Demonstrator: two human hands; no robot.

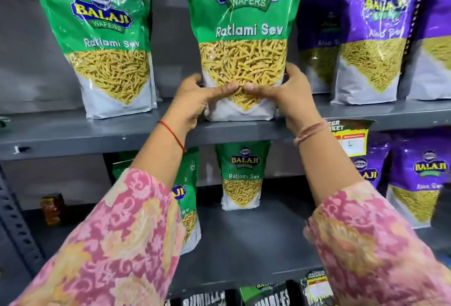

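Note:
A green Ratlami Sev packet (244, 24) stands upright near the front edge of the upper grey shelf (73, 132). My left hand (192, 100) grips its lower left side, thumb across the front. On the lower right side my right hand (290, 95) holds it the same way, and the two thumbs nearly meet on the clear window. The fingers of both hands are hidden behind the packet.
Another green Ratlami Sev packet (107, 44) stands to the left, purple Aloo Sev packets (375, 37) to the right. The lower shelf (244, 239) holds a small green packet (241, 176), purple packets (419, 183) and a small dark jar (52, 208). A price tag (351, 139) hangs on the shelf edge.

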